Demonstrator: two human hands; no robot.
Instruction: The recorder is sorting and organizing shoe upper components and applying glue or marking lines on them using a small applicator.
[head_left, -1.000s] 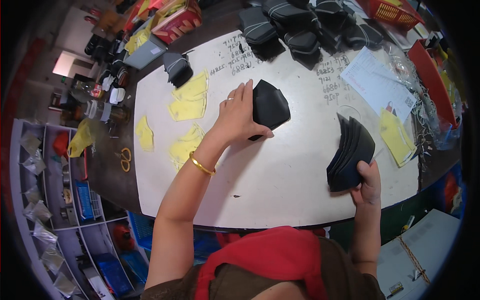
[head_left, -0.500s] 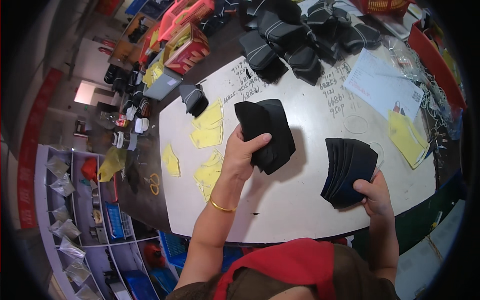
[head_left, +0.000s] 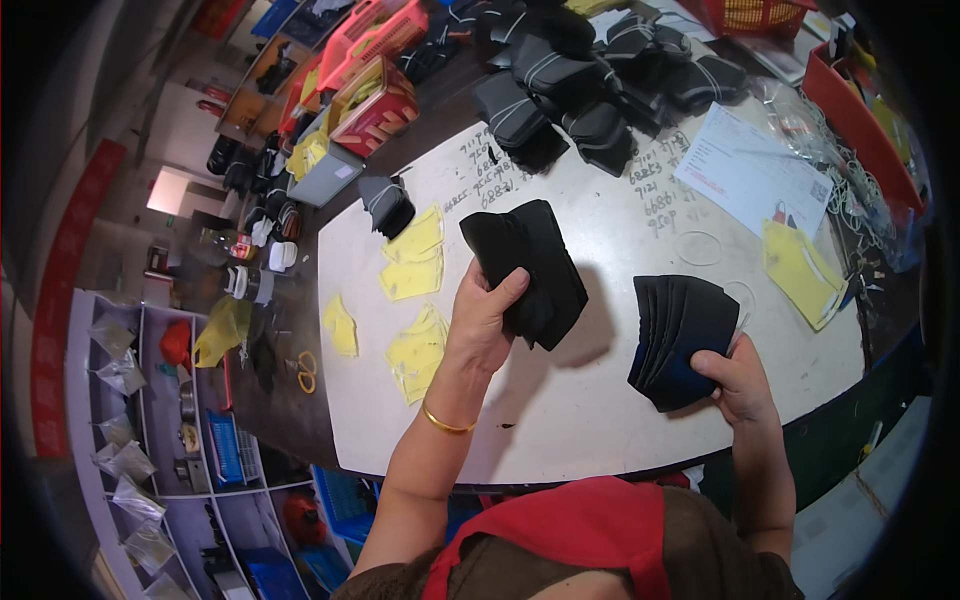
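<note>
My left hand is closed round a stack of black fabric pieces, thumb on top, held above the white tabletop. To the right, my right hand grips a second stack, dark navy fabric pieces, their layers fanned at the left edge. The stacks are apart from each other. A thin pale loop shows beside the right-hand stack; whether it touches the stack I cannot tell. Another pale rubber band lies flat on the table behind it.
Banded bundles of dark pieces heap at the back; one bundle lies apart. Yellow cut pieces lie left, another yellow piece right, beside a printed sheet. A red bin and tangled bands stand at the right edge.
The stack in my left hand has turned slightly. My right hand and its stack sit slightly further left in view, along with the table's right side. Both hands keep their hold.
</note>
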